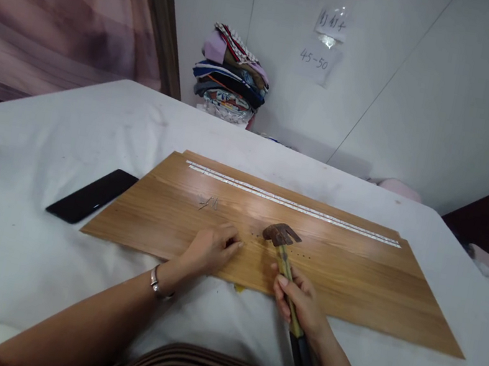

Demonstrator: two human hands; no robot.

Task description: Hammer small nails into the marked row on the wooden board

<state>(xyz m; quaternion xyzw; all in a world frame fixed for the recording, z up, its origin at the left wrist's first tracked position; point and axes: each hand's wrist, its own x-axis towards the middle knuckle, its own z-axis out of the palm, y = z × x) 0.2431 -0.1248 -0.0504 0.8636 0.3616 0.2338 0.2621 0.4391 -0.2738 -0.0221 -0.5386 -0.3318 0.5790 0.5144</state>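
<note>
My right hand (pixel 297 296) is wrapped around the handle of a claw hammer (pixel 282 235). The hammer's head is brown and rusty, and it is over the middle of a wooden board (pixel 364 280). My left hand (pixel 214 247) rests on the board, left of the hammer head, with its fingers curled; whatever they may hold is hidden. A small pile of loose nails (pixel 209 202) lies on the board beyond my left hand. Small dark dots, perhaps nail heads or holes, run in a row on both sides of the hammer head.
Two white marked strips (pixel 292 204) run along the board's far side. A black phone or tablet (pixel 93 195) lies by its left edge on the white cloth (pixel 69 127). Folded clothes (pixel 232 77) are stacked by the wall, where paper notes (pixel 316 60) hang.
</note>
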